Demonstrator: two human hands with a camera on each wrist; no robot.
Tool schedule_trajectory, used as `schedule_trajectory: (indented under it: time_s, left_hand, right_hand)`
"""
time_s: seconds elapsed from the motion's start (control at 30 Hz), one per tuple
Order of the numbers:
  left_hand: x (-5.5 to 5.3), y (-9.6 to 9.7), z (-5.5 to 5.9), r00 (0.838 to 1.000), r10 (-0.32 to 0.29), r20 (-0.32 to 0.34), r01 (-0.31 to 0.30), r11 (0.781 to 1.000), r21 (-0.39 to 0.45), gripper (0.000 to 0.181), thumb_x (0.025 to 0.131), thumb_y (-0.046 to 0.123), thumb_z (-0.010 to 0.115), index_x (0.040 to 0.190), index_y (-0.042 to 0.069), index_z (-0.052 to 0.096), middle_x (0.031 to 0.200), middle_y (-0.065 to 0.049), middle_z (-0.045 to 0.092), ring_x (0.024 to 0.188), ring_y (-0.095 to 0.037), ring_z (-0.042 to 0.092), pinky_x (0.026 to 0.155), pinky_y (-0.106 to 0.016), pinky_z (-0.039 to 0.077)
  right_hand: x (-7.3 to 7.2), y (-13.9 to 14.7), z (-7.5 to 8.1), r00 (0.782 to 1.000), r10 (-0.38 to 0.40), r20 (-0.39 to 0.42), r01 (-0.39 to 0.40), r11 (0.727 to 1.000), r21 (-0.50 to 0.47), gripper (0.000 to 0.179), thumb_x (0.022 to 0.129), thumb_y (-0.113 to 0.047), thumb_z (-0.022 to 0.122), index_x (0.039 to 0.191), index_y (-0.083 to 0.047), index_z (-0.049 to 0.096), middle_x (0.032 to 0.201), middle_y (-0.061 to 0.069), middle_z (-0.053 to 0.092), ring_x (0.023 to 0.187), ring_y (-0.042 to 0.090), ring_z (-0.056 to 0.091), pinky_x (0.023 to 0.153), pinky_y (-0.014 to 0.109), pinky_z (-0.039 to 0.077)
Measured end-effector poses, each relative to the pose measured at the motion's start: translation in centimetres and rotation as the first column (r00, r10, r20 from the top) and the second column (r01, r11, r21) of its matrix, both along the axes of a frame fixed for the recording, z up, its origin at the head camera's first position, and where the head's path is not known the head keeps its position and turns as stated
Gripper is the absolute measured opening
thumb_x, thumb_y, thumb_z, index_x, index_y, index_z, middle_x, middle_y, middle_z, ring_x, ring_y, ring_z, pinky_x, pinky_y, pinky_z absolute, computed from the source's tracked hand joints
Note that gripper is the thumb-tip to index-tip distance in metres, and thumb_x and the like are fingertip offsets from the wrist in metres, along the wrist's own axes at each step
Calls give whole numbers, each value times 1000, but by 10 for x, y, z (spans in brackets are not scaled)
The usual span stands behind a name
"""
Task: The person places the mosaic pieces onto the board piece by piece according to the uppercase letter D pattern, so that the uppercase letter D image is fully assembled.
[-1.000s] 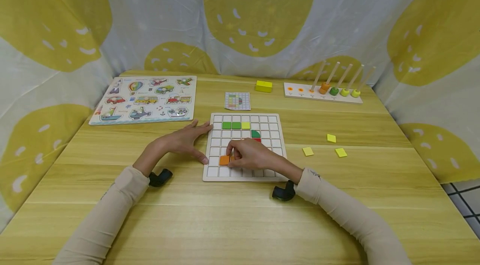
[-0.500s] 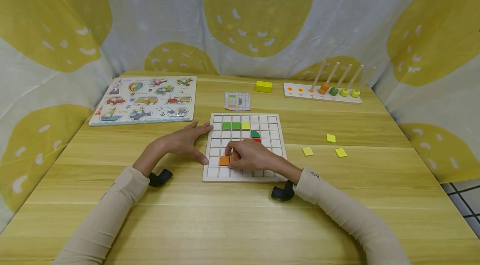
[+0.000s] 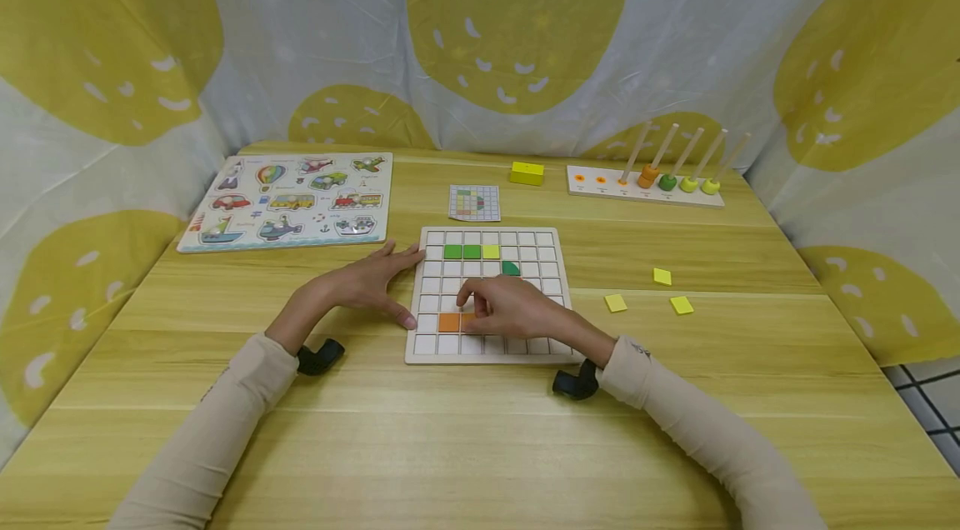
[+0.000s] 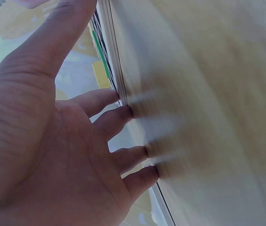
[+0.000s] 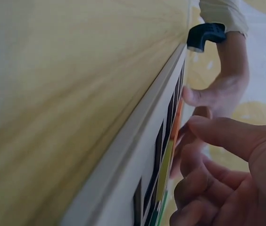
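On the wooden surface, the right hand curves its thumb and index finger, a gap between them, over orange tiles low on the gridded board, whose left edge the left hand's spread fingers touch, with green tiles farther up and a patterned card beyond.

Orange tiles on gridded board

A curtained-off play corner: fruit-print drapes line three sides of a wood-grain table with a vehicle puzzle and a peg counter; tiled floor shows.
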State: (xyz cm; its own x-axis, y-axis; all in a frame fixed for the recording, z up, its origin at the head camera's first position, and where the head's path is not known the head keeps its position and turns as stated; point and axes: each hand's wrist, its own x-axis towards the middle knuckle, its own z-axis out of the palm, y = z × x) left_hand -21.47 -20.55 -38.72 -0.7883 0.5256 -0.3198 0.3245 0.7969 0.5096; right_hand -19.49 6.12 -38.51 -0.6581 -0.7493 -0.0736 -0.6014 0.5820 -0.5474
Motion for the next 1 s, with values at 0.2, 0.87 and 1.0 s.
schedule_trajectory:
  time_s: [0.2,0.87,1.0]
  left_hand:
    - [1,0,0,1000,5,9,-5,1000,6,114,69,53,80,154,12,18,160,-14,8,144,-44,-8,109,-67,11]
    - [1,1,2,1000,6,0,-6,1000,-7,114,68,56,79,154,12,19,160,-13,9,144,-44,-7,110,-66,11]
    - [1,0,1,1000,3,-3,-3,1000,-1,114,68,56,79,154,12,19,160,-13,9,144,-44,-8,110,-66,11]
  right_hand:
    - [-3,19,1,1000,6,2,-5,999,-50,26,88,-22,70,110,-9,64,71,-8,57,61,6,50,60,22,43]
    - [-17,149,-4,979,-158,131,179,970,-166,36,86,-20,73,118,-8,62,84,-1,61,72,15,56,63,26,47]
    - [-15,176,-8,972,-190,139,214,960,-180,37,88,-20,72,121,-7,61,92,1,63,76,14,58,67,27,49]
